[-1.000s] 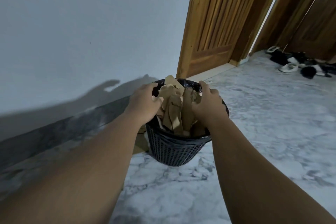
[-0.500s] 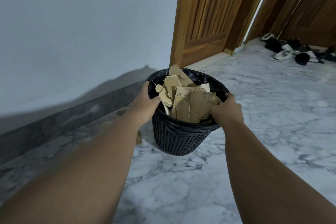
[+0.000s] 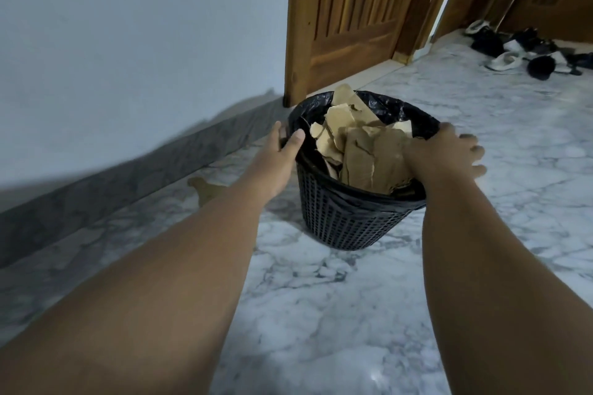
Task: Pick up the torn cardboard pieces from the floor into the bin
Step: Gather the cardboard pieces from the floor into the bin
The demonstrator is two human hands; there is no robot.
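The white-and-grey marble floor (image 3: pixel 321 314) fills most of the view and lies open in front of the bin and to its right. Both forearms cover part of it and are cut off by the lower edge. A pale blue-grey wall (image 3: pixel 128 42) with a dark grey stone skirting (image 3: pixel 128 183) closes off the left side. Behind stands a brown slatted wooden door (image 3: pixel 346 9), its top out of frame.

The black plastic mesh bin (image 3: pixel 346 221) stands upright on the floor just in front of the door's corner and near the skirting. A black plastic liner (image 3: pixel 385 106) is folded over its rim. The torn brown cardboard pieces (image 3: pixel 369 154) are inside it, standing on end and rising above the rim. How deep they go is hidden by the wall of the bin.

The left hand (image 3: pixel 276 157) grips the left rim, thumb inside and fingers outside. The right hand (image 3: pixel 439 154) lies over the right rim and hides part of the cardboard. Its fingers (image 3: pixel 468 139) are spread and blurred, reaching out past the rim, and the thumb is out of sight. Whether the palm touches the rim cannot be told.

One small brown cardboard scrap (image 3: pixel 208 191) lies on the floor between skirting and bin, partly behind the left forearm. A heap of dark and white shoes (image 3: pixel 519 54) sits well apart at the far right, too blurred to count.
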